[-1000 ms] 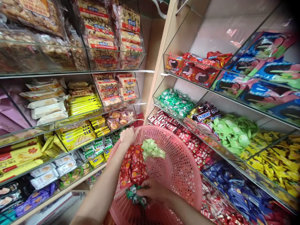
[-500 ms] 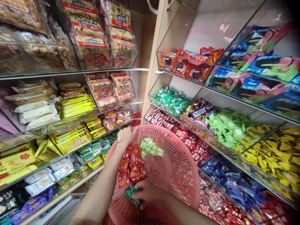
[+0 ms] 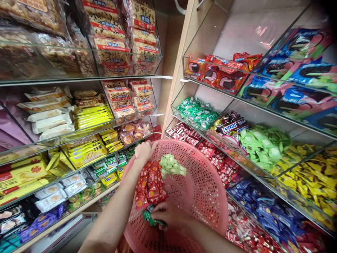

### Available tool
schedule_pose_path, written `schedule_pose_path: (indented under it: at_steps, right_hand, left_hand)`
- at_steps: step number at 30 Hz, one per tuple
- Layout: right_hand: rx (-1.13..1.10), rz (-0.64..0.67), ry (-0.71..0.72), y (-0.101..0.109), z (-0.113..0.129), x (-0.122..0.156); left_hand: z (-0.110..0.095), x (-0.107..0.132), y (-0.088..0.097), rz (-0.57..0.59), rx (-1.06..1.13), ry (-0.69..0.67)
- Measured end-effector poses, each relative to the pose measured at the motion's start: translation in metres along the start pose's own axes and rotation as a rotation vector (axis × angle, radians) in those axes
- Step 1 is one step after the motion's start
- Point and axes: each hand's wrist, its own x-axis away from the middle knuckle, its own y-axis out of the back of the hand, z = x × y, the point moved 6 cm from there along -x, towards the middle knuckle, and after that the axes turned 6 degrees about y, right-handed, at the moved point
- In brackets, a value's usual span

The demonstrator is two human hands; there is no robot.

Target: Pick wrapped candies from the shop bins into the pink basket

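A pink perforated plastic basket (image 3: 207, 186) is held in front of me, tilted toward the shelves. My left hand (image 3: 144, 151) is closed over its far left rim. Down inside, near the bottom, my right hand (image 3: 170, 214) has its fingers curled on dark green wrapped candies (image 3: 149, 217); its palm side is hidden. Just above those candies lie red packets with orange round prints (image 3: 151, 184). Pale green wrapped pieces (image 3: 171, 165) rest in a small heap against the basket's far wall.
Glass-fronted shelves meet in a corner ahead. To the left are packaged cakes (image 3: 113, 51) and yellow wafer packs (image 3: 86, 151). On the right sit green candies (image 3: 196, 112), Snickers bars (image 3: 231, 125), light green packets (image 3: 264, 146), yellow candies (image 3: 310, 179) and blue candies (image 3: 265, 200).
The view has swung slightly left, so the shelves appear shifted right. The right hand stays low in the basket at the green candies, and the left hand keeps hold of the rim.
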Motion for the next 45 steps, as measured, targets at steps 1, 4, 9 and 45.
schedule_pose_path:
  at_steps: [1,4,9,45]
  right_hand:
    - [-0.020,-0.003,0.008,0.001,0.002,0.001]
    - [-0.091,-0.023,-0.001,0.002,0.002,0.002]
    - [-0.195,-0.070,-0.054,0.000,-0.003,0.001]
    - [0.244,-0.146,0.423,-0.004,0.028,0.017]
  left_hand:
    - [0.000,0.000,0.000,0.003,0.001,0.001]
    - [0.000,0.000,0.000,0.014,0.006,-0.002]
    - [-0.003,0.001,0.000,0.026,0.011,-0.006]
    - [-0.003,0.007,0.005,0.026,0.000,0.013]
